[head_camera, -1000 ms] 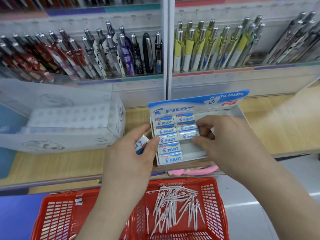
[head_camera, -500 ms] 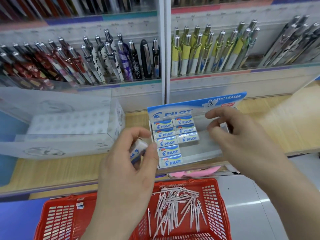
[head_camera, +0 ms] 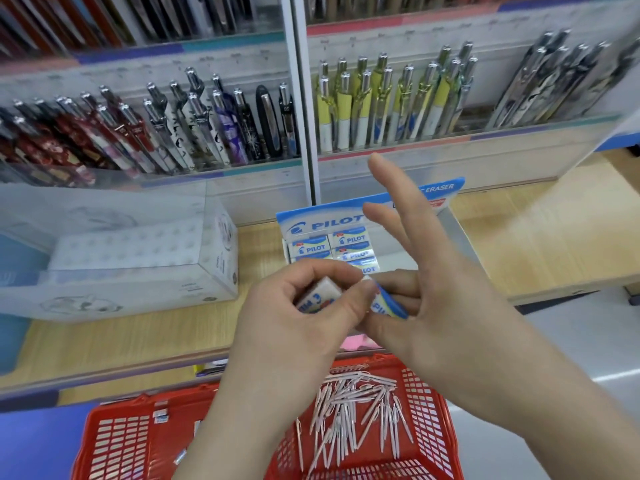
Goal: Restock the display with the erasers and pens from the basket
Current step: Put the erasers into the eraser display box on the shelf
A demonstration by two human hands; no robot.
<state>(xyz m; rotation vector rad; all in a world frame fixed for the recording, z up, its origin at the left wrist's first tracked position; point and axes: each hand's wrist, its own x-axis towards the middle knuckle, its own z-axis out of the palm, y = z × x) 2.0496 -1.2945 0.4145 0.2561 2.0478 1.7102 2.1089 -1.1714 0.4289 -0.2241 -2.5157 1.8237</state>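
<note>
Left hand [head_camera: 301,317]: curled round an eraser [head_camera: 317,296], thumb and fingers on it. Label faces the camera but is blurred.

Right hand [head_camera: 436,306]: index and middle fingers straight and splayed upward. Thumb and lower fingers pinch a second eraser [head_camera: 388,304], blue edge to the right. The left thumb tip touches that one too.

The two erasers are just beside each other, held in the air over the front edge of the shelf [head_camera: 536,244], in front of the box [head_camera: 318,221].

Box: Pilot eraser display carton, header card up, standing on the shelf near centre. Boxed erasers [head_camera: 311,249] show in two columns at the back. The front rows are hidden behind the hands, so I can't tell the fill level.

Basket [head_camera: 121,441]: red, below the shelf edge. Pens [head_camera: 349,410], thin and white, are heaped loose in its right half. Small packets [head_camera: 161,418] lie in the left half, too small to identify.

Rest:
- Clear case [head_camera: 138,271] with a white dimpled insert, on the shelf left of the box and apart from it.
- Racked pens [head_camera: 156,133] lean in the tier behind, with dark and red patterns.
- Yellow pens [head_camera: 381,109] are in the bay right of the divider [head_camera: 298,98], with silver pens [head_camera: 554,88] further right.
- Pink item [head_camera: 353,342] pokes out at the shelf edge just below the hands.
</note>
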